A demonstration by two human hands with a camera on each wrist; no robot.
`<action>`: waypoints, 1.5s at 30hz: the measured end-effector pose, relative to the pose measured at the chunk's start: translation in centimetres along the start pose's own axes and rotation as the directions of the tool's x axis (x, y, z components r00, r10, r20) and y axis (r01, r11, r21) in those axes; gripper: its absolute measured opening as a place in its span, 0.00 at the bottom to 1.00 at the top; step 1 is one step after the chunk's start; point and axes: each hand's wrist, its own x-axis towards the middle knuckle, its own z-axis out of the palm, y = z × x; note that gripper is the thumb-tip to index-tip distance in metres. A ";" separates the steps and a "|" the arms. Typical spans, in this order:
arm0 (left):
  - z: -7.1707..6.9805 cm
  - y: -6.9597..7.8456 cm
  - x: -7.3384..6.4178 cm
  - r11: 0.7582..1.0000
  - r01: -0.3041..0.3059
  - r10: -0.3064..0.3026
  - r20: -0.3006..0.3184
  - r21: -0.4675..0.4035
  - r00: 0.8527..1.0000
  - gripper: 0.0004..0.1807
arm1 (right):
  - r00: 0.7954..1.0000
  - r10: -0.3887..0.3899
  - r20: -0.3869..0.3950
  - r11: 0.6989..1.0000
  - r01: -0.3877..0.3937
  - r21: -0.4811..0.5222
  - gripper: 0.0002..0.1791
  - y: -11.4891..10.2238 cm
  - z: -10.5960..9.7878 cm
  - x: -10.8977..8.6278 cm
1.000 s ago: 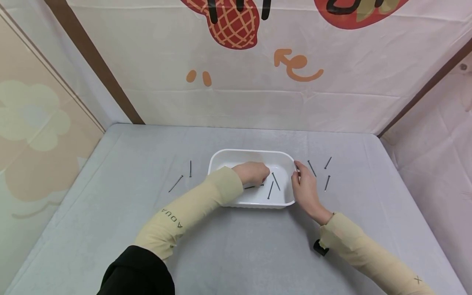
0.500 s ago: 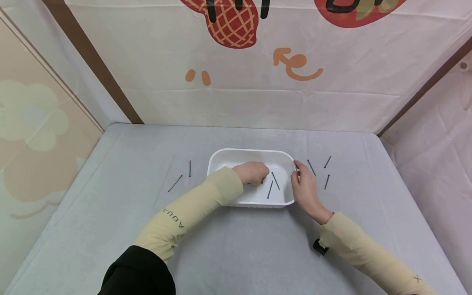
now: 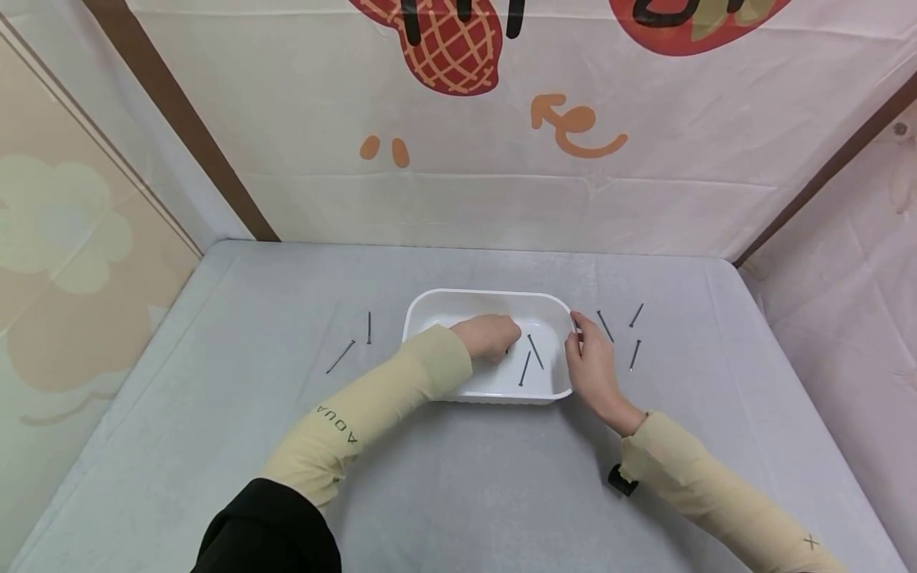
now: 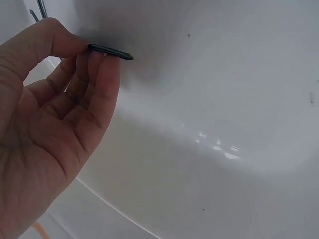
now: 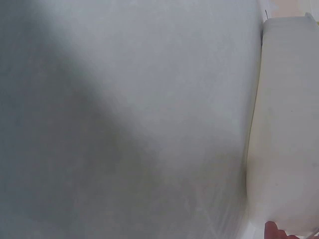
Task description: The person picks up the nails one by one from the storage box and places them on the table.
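Note:
In the head view my left hand (image 3: 489, 337) reaches into a white plastic tray (image 3: 494, 398). Up close in the left wrist view, its thumb and fingertips pinch a dark nail (image 4: 112, 51), pointed end sticking out over the tray floor. Two more nails lie on that floor just right of the hand, a farther nail (image 3: 536, 352) and a nearer nail (image 3: 525, 368). My right hand (image 3: 596, 368) grips the tray's right end at the rim. Only its reddish fingertips (image 5: 271, 230) show in the right wrist view, low beside the tray's outer wall.
Left of the tray, an upright-lying nail (image 3: 369, 328) and a slanted nail (image 3: 341, 356) rest on the grey cloth-covered table (image 3: 458, 493). Beyond the right hand are several more, including a nail (image 3: 635, 356). A printed curtain (image 3: 473, 207) closes off the back.
The nail lying under the left hand has been picked up from the tray floor and is now mostly hidden by that hand in the head view. The right hand and the tray stay put.

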 end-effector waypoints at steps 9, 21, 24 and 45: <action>-0.5 -0.2 -0.2 0.999 0.031 -0.030 0.023 -0.019 0.999 0.10 | 1.000 -0.007 0.000 1.000 0.007 -0.002 0.22 0.0 0.1 -0.1; -1.6 0.2 -0.9 0.999 0.037 -0.036 0.030 -0.027 0.999 0.09 | 1.000 -0.008 -0.004 1.000 0.008 -0.008 0.22 0.2 0.2 -0.1; -2.0 0.4 -1.2 0.998 0.037 -0.036 0.023 -0.044 0.999 0.09 | 1.000 -0.010 -0.003 1.000 0.010 -0.012 0.23 0.2 0.1 -0.1; -3.0 0.8 -2.3 0.999 0.001 -0.001 0.004 -0.044 1.000 0.09 | 1.000 -0.012 0.001 1.000 0.012 -0.020 0.23 0.0 0.0 -0.2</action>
